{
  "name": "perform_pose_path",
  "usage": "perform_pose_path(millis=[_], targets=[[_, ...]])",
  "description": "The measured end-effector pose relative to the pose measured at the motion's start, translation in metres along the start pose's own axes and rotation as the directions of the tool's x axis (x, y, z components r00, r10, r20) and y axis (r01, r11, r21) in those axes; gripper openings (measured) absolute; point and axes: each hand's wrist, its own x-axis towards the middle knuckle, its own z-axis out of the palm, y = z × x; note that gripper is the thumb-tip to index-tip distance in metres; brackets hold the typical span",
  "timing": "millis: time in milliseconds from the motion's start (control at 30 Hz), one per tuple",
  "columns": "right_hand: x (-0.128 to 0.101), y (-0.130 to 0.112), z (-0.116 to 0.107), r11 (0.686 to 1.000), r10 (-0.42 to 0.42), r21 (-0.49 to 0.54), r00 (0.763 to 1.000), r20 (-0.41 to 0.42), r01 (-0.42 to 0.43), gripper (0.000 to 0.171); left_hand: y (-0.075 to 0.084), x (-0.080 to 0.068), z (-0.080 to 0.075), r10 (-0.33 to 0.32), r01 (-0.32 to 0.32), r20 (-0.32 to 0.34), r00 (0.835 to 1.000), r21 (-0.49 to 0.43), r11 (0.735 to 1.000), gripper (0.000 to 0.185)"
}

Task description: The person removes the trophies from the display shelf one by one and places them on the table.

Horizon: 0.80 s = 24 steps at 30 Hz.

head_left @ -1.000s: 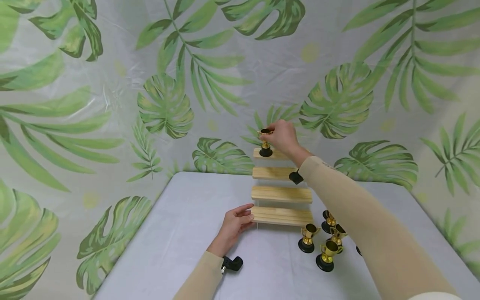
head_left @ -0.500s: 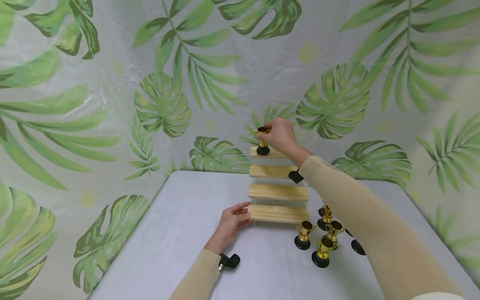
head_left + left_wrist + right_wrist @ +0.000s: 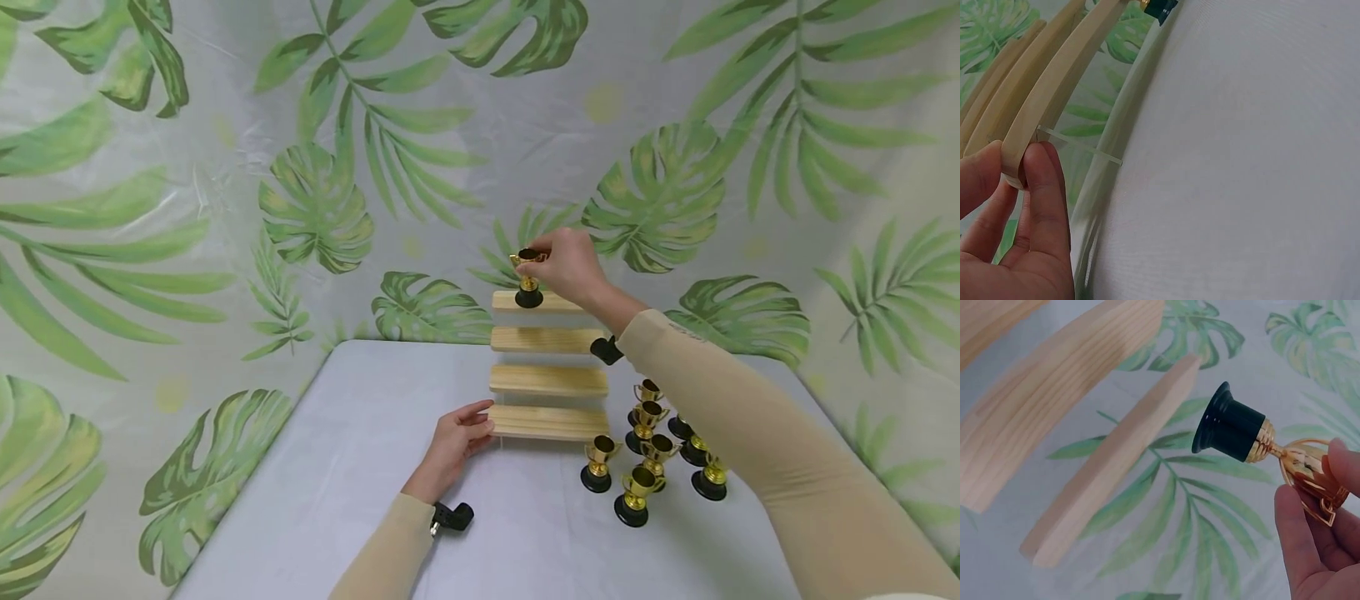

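Observation:
A small gold trophy cup [image 3: 528,296] with a black base is pinched by its bowl between the thumb and fingers of my right hand [image 3: 573,265]. The cup is upright at the left part of the top board [image 3: 504,302] of a four-tier wooden stand. In the right wrist view, a gap shows between the black base [image 3: 1232,425] and that board [image 3: 1110,462]. My left hand [image 3: 452,442] pinches the left end of the stand's bottom board [image 3: 551,422]. Up close in the left wrist view, thumb and fingers lie on either side of that board's end [image 3: 1019,150].
Several more gold trophy cups stand on the white-covered table [image 3: 360,467] right of the stand, the nearest cup [image 3: 637,496] at the front. My right forearm [image 3: 720,400] passes above some of them. A leaf-print sheet [image 3: 420,167] hangs behind the stand.
The cup in my right hand has shifted slightly right along the top board. My left hand keeps its grip on the bottom board. More of the standing cups show beside my right sleeve.

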Motion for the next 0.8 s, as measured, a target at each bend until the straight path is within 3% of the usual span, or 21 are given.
perform_pose_path(millis=[633, 800], targets=[[-0.044, -0.009, -0.046, 0.991, -0.108, -0.083, 0.994, -0.004, 0.108, 0.040, 0.003, 0.000, 0.001, -0.003, 0.003, -0.016, 1.000, -0.003, 1.000, 0.047], [-0.062, -0.004, -0.058, 0.992, -0.091, -0.090, 0.996, -0.003, 0.090, 0.044, 0.001, -0.001, 0.002, -0.013, 0.013, -0.007, 1.000, 0.003, 1.000, 0.048]])
